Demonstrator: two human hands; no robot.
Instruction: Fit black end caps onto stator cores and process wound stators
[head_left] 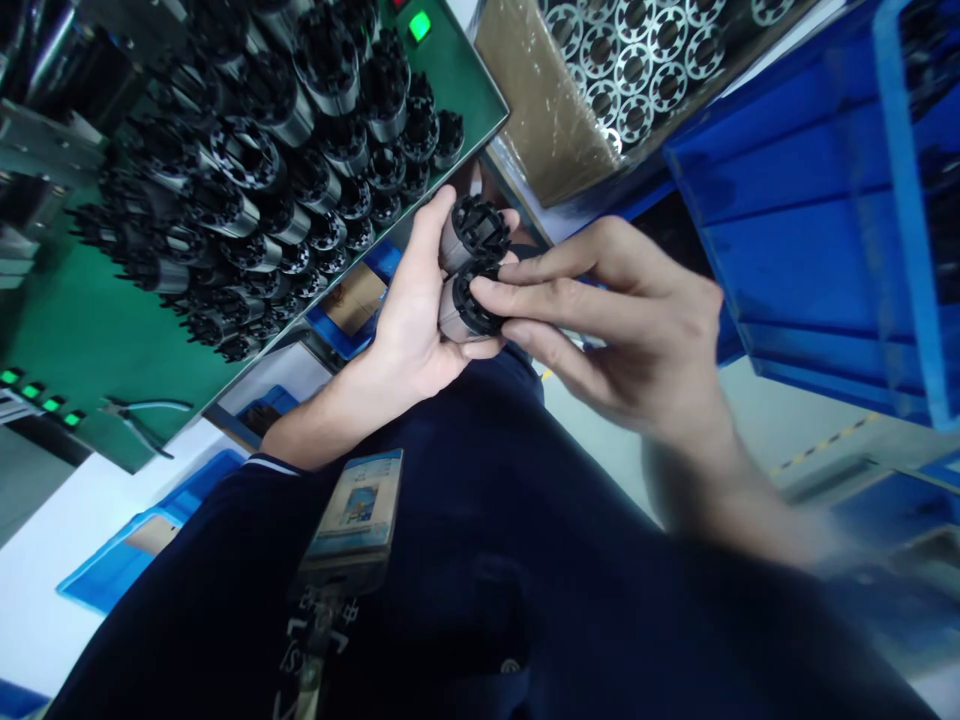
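In my left hand point(420, 320) lie two motor stators, side by side, each a grey metal cylinder with a black slotted plastic end. The upper stator point(474, 235) rests against my palm and fingers. My right hand point(622, 320) has its thumb and fingertips pinched at the black end of the lower stator point(463, 310). Those fingertips cover part of that end, so I cannot tell whether a separate piece is between them. Many similar stators point(247, 155) stand packed together on the green bench to the left.
The green bench top point(67, 310) carries pliers point(142, 415) and green-lit buttons point(52, 403). A cardboard box point(525, 90) of slotted metal rings point(634, 60) sits beyond my hands. Large blue crates point(817, 230) stand at right. A blue tray point(112, 570) is at lower left.
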